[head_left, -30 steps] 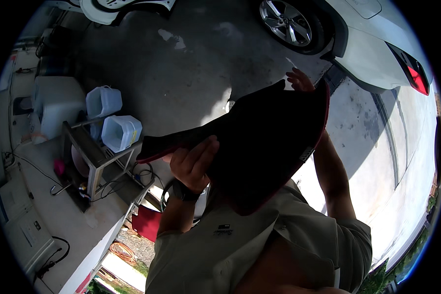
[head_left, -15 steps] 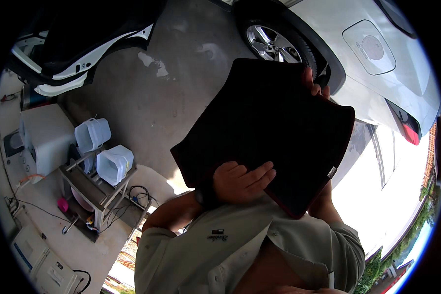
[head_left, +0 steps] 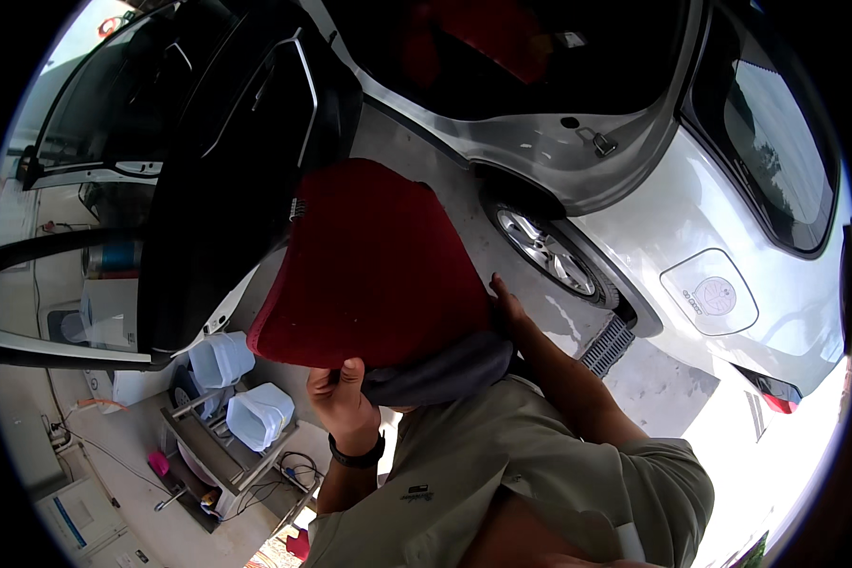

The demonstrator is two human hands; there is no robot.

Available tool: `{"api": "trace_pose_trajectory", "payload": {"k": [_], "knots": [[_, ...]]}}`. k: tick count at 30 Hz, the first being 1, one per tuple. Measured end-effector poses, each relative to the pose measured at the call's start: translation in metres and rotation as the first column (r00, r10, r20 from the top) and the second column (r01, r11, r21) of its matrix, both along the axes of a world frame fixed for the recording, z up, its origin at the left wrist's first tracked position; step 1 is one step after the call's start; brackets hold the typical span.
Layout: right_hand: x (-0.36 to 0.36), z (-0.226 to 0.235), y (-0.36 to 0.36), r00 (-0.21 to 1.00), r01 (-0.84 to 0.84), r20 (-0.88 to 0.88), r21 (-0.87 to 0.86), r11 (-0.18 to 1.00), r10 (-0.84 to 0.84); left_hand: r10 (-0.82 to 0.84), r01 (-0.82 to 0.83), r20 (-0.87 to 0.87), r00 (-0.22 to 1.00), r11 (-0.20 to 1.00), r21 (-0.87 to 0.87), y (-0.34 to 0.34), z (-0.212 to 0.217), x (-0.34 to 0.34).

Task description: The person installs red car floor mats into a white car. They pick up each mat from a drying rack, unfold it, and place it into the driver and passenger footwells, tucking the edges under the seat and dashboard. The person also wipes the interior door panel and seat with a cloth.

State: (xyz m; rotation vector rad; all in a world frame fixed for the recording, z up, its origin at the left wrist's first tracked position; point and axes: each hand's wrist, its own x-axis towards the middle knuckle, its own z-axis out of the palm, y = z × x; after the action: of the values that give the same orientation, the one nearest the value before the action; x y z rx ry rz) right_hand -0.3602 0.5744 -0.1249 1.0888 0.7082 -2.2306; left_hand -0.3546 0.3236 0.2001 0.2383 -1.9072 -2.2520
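Observation:
A red car floor mat (head_left: 379,260) is held up in front of me, its red face toward me. Along its near edge bulges a roll of dark grey fabric (head_left: 440,376); whether it is part of the mat I cannot tell. My left hand (head_left: 343,409), with a black band on the wrist, pinches the near left edge, thumb on top. At the right edge is my right hand (head_left: 509,305), pressed against the mat; some fingers reach up beside it and the rest are hidden.
Ahead, a silver car (head_left: 648,213) stands with its rear doorway open and a wheel (head_left: 544,251) below. Its open door (head_left: 246,123) is on my left. Lower left are a metal cart (head_left: 208,445) with white buckets (head_left: 260,417), and cables. A floor grate (head_left: 608,346) lies right of my arm.
The mat has turned over from its black face to its red one and moved left. My left hand has shifted from lying across it to its near edge. The car doorway has come into view.

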Motion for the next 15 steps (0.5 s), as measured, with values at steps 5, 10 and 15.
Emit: {"api": "trace_pose_trajectory", "payload": {"k": [5, 10, 15], "knots": [[-0.093, 0.009, 0.0, 0.942, -0.042, -0.337, -0.144, 0.989, -0.009, 0.047, -0.048, -0.048, 0.998, 0.998, -0.036, -0.013, -0.008, -0.138], [-0.221, 0.068, 0.055, 0.891, 0.168, -0.417, -0.065, 0.984, -0.18, 0.085, -0.115, -0.113, 0.99, 0.95, -0.291, -0.022, -0.044, -0.301], [-0.307, 0.14, 0.097, 0.839, 0.418, -0.523, 0.446, 0.791, -0.149, 0.032, 0.011, 0.09, 0.995, 0.899, -0.438, -0.009, -0.084, -0.423]]}}
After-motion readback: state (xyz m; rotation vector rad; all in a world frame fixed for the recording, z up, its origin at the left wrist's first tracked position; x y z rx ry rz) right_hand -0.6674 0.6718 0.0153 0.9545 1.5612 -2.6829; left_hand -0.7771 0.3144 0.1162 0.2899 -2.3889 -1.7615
